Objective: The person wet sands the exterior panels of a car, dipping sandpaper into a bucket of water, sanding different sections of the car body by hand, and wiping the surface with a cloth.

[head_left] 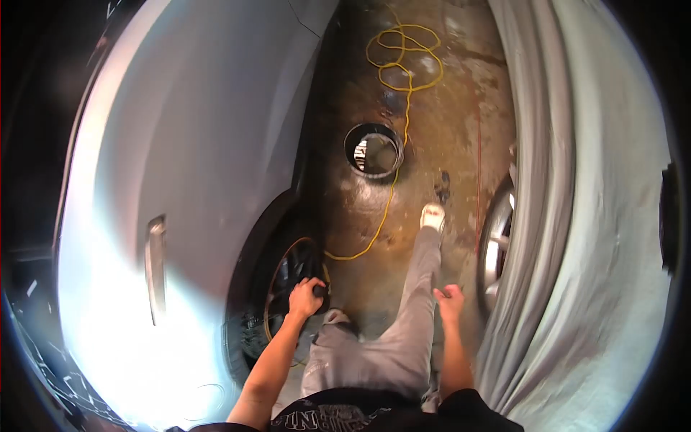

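My left hand (306, 298) is closed around a black handle (319, 290), beside the front of a dark car wheel (277, 288). What the handle belongs to is mostly hidden in the dark. A yellow cord (389, 216) runs along the floor and up close to this hand. On the other side of my legs, my right hand (450, 301) hangs with its fingers curled in. Whether anything lies inside those fingers cannot be made out.
A light-coloured car body (209, 122) with a door handle (155, 270) rises on the left. Grey cloth (554, 201) drapes over another vehicle's wheel (497, 245) at right. Ahead, a round black bucket (374, 151) and a coil of yellow cord (407, 57) lie on the wet floor (461, 137).
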The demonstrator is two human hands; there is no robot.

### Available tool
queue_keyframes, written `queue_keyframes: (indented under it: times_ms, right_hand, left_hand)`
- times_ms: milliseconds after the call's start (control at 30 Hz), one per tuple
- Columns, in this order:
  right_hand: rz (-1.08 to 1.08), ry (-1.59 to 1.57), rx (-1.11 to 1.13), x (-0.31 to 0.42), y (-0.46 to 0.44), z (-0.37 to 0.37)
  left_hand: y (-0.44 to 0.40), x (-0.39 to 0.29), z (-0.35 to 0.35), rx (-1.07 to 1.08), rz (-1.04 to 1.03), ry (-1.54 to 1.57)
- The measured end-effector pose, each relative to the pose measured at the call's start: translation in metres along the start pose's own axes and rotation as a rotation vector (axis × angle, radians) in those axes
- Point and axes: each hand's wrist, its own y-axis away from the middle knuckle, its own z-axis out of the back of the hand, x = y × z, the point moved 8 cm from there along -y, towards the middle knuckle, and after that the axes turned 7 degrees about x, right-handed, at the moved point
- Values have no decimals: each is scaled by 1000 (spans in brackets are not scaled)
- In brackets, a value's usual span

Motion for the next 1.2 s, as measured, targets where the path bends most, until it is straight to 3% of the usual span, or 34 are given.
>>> queue_keyframes:
  times_ms: [33, 100, 133, 200, 233, 300, 467, 533, 600, 667, 733, 867, 1000, 1133, 1200]
  right_hand:
    - [76, -31, 79, 15, -57, -7]
    - [-93, -302, 211, 66, -133, -27]
    - [-307, -536, 249, 103, -165, -35]
    - [-243, -597, 235, 102, -237, -59]
    - [-258, -587, 259, 92, -266, -74]
    - [43, -327, 250, 88, -309, -92]
    - [-58, -374, 352, 70, -328, -123]
    - [-258, -74, 572, 61, -336, -141]
    - [-194, -146, 658, 105, -354, -142]
    - [359, -115, 464, 166, -374, -119]
    - [322, 48, 448, 168, -389, -109]
    - [578, 61, 387, 210, -381, -98]
    - [856, 85, 373, 231, -348, -98]
    - [899, 12, 329, 239, -316, -83]
    - [909, 49, 296, 240, -310, -84]
  left_hand:
    - [-17, -14, -12, 53, 72, 24]
    - [-64, -45, -43, 113, 87, 43]
    - [-95, -64, -56, 153, 64, 48]
    - [-163, -109, -70, 160, 28, 45]
    - [-197, -135, -72, 120, -8, 53]
    - [-267, -180, -70, 91, -49, 67]
    - [-411, -249, -74, 100, -109, -79]
    - [-449, -259, -86, 92, -112, -340]
    - [-474, -250, -105, 73, -70, -362]
    - [-497, -233, -129, 46, -21, -378]
    - [-505, -201, -158, 108, 55, -167]
    - [-499, -185, -150, -243, -48, -351]
    - [-488, -153, -144, -303, -185, -525]
    - [-456, -105, -153, -222, -310, -640]
    - [-436, -100, -165, -281, -321, -645]
